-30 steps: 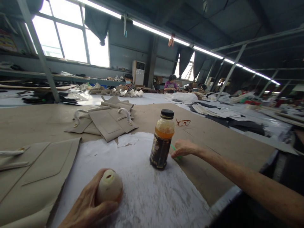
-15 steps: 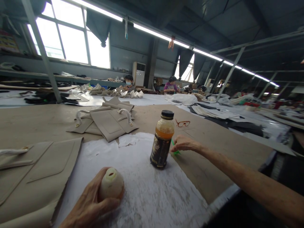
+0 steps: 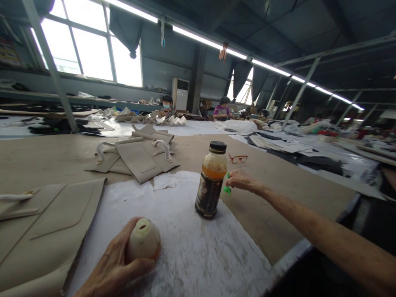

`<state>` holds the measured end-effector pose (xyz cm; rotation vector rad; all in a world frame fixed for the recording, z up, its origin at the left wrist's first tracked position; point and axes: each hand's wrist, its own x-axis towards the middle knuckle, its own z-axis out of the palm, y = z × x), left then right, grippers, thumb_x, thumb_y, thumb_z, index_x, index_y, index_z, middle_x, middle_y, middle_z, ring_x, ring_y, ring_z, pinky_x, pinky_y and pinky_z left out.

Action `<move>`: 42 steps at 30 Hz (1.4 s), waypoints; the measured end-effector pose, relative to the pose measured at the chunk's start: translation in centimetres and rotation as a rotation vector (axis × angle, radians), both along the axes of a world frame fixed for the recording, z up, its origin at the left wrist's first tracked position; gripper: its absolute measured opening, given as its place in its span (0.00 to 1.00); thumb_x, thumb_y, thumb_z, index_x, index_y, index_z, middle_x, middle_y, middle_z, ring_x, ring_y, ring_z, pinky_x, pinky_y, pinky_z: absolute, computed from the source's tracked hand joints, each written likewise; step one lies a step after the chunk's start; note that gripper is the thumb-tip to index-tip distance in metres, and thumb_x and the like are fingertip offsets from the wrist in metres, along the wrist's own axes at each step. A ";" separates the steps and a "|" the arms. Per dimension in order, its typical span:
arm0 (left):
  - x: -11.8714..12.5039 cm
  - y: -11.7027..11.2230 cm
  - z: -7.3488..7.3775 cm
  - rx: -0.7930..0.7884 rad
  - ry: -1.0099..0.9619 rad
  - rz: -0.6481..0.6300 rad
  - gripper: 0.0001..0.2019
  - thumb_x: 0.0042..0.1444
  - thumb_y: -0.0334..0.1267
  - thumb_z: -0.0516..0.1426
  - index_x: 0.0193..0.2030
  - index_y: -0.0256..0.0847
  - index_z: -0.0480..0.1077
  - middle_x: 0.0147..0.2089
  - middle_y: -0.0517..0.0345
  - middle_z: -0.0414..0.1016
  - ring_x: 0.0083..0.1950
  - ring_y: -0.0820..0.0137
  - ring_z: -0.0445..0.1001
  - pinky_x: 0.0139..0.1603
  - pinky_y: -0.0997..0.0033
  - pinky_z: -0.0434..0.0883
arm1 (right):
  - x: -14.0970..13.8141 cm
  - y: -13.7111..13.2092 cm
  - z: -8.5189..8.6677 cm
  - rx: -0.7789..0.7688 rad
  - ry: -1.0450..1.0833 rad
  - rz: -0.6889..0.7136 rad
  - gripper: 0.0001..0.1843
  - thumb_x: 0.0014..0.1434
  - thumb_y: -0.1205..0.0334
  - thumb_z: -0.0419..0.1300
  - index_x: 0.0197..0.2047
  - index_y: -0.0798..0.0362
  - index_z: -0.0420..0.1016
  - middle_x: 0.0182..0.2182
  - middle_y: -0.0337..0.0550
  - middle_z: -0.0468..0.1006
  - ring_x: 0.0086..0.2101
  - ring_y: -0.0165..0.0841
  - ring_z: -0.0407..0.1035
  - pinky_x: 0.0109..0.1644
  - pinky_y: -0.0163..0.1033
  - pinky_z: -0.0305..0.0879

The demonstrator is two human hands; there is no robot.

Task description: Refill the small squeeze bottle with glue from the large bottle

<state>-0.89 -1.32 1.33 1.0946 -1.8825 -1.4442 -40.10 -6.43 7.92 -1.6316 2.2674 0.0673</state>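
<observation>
My left hand (image 3: pixel 119 255) is wrapped round a small whitish bottle (image 3: pixel 144 241) with an uncapped opening at its top. It is at the near edge of a white sheet (image 3: pixel 176 243). Behind and to the right stands a capped brown-labelled bottle (image 3: pixel 210 179), part full of amber liquid. Just right of that bottle, my right hand (image 3: pixel 239 180) is closed on a small bright green plastic piece (image 3: pixel 227 185). The bottle hides part of the piece, so its kind is unclear.
Beige bag panels with wrapped handles (image 3: pixel 145 161) lie beyond the sheet, and a larger bag panel (image 3: pixel 58 222) lies at left. Orange-framed glasses (image 3: pixel 238 159) rest past my right hand. Two people (image 3: pixel 167 108) work across the table. Dark and white sheets (image 3: pixel 287 148) lie at right.
My right hand has risen slightly off the table and shifted a little right, bringing the green piece up. My left hand keeps its hold on the small bottle.
</observation>
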 end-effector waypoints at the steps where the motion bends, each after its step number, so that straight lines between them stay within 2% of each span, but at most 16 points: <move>1: 0.0 0.0 -0.1 0.000 0.006 -0.003 0.24 0.42 0.45 0.59 0.46 0.41 0.61 0.37 0.61 0.69 0.38 0.64 0.66 0.38 0.71 0.63 | -0.2 0.0 0.0 0.030 -0.015 0.000 0.15 0.63 0.54 0.57 0.39 0.59 0.71 0.34 0.41 0.71 0.32 0.29 0.67 0.33 0.35 0.68; 5: 0.0 0.0 0.0 0.012 0.018 -0.012 0.23 0.41 0.43 0.59 0.46 0.41 0.61 0.37 0.61 0.70 0.38 0.64 0.67 0.38 0.71 0.63 | 0.1 0.1 -0.4 0.188 -0.091 0.024 0.14 0.63 0.54 0.57 0.38 0.59 0.70 0.31 0.39 0.71 0.27 0.26 0.66 0.29 0.33 0.66; 8: -0.1 0.1 0.2 -0.009 0.004 -0.006 0.22 0.42 0.44 0.58 0.45 0.41 0.61 0.36 0.62 0.69 0.38 0.66 0.66 0.38 0.71 0.62 | 0.7 0.3 -1.0 0.213 -0.132 0.039 0.16 0.64 0.52 0.56 0.38 0.59 0.70 0.30 0.38 0.70 0.26 0.25 0.65 0.29 0.33 0.66; 15: -0.1 0.0 0.0 -0.006 -0.002 0.012 0.23 0.42 0.44 0.59 0.46 0.41 0.61 0.39 0.60 0.69 0.40 0.63 0.67 0.40 0.70 0.62 | 0.5 0.3 -1.7 0.096 -0.219 0.010 0.19 0.65 0.48 0.54 0.37 0.58 0.70 0.28 0.37 0.69 0.25 0.26 0.64 0.30 0.34 0.65; 21: 0.0 0.1 0.2 0.006 -0.012 0.002 0.23 0.42 0.44 0.58 0.45 0.41 0.60 0.37 0.60 0.68 0.39 0.63 0.66 0.39 0.70 0.62 | -0.4 0.7 -1.5 -0.071 -0.224 -0.127 0.18 0.65 0.50 0.55 0.40 0.58 0.70 0.30 0.39 0.71 0.27 0.26 0.66 0.31 0.35 0.67; 24: 0.0 -0.1 0.1 -0.005 -0.023 -0.007 0.23 0.41 0.43 0.58 0.45 0.41 0.60 0.37 0.60 0.68 0.39 0.64 0.66 0.40 0.69 0.62 | -0.4 1.1 0.2 -0.276 -0.158 -0.231 0.16 0.65 0.52 0.55 0.40 0.58 0.70 0.33 0.40 0.71 0.30 0.28 0.67 0.34 0.37 0.68; 28: -0.3 -0.1 0.1 -0.051 -0.035 -0.024 0.21 0.42 0.47 0.57 0.42 0.41 0.60 0.35 0.60 0.67 0.37 0.64 0.65 0.37 0.68 0.62 | 1.5 2.1 5.1 -0.624 -0.103 -0.288 0.18 0.68 0.51 0.50 0.46 0.58 0.69 0.34 0.42 0.71 0.31 0.29 0.68 0.35 0.37 0.68; 31: -0.8 0.2 0.6 -0.088 -0.070 0.091 0.22 0.45 0.51 0.57 0.44 0.41 0.60 0.36 0.59 0.68 0.37 0.63 0.67 0.39 0.66 0.63 | 4.8 3.5 9.3 -0.796 -0.076 -0.190 0.23 0.69 0.47 0.44 0.48 0.58 0.68 0.34 0.43 0.71 0.29 0.28 0.67 0.34 0.37 0.68; 34: -1.3 0.4 0.8 -0.123 -0.126 0.309 0.27 0.44 0.53 0.58 0.48 0.40 0.58 0.39 0.56 0.69 0.40 0.59 0.69 0.43 0.62 0.63 | 8.3 4.2 12.1 -0.813 0.025 -0.002 0.23 0.65 0.44 0.52 0.48 0.56 0.69 0.36 0.42 0.73 0.34 0.31 0.68 0.41 0.41 0.67; 36: -1.5 0.3 0.7 -0.156 -0.145 0.421 0.28 0.44 0.53 0.59 0.48 0.41 0.57 0.40 0.55 0.68 0.40 0.58 0.69 0.42 0.61 0.63 | 10.0 4.0 12.7 -0.731 0.103 0.109 0.24 0.60 0.42 0.58 0.45 0.55 0.72 0.34 0.41 0.73 0.34 0.32 0.68 0.42 0.42 0.66; 38: -1.6 0.0 0.1 -0.177 -0.131 0.459 0.28 0.44 0.52 0.60 0.48 0.40 0.58 0.40 0.55 0.67 0.40 0.58 0.68 0.42 0.60 0.64 | 11.0 3.2 12.4 -0.660 0.197 0.165 0.24 0.58 0.41 0.59 0.41 0.55 0.73 0.32 0.40 0.72 0.33 0.32 0.67 0.41 0.41 0.65; 40: -1.3 -0.4 -0.8 -0.216 -0.084 0.480 0.32 0.43 0.54 0.61 0.50 0.39 0.57 0.45 0.51 0.66 0.44 0.56 0.68 0.46 0.56 0.64 | 11.4 2.2 11.7 -0.651 0.307 0.161 0.21 0.59 0.44 0.58 0.38 0.56 0.71 0.31 0.41 0.71 0.33 0.32 0.66 0.40 0.42 0.65; 42: -0.8 -0.6 -1.7 -0.346 -0.052 0.533 0.38 0.42 0.58 0.61 0.54 0.36 0.55 0.52 0.45 0.62 0.52 0.52 0.64 0.54 0.49 0.62 | 11.4 1.7 11.0 -0.684 0.402 0.129 0.17 0.61 0.48 0.57 0.37 0.56 0.70 0.31 0.40 0.70 0.33 0.32 0.66 0.41 0.42 0.64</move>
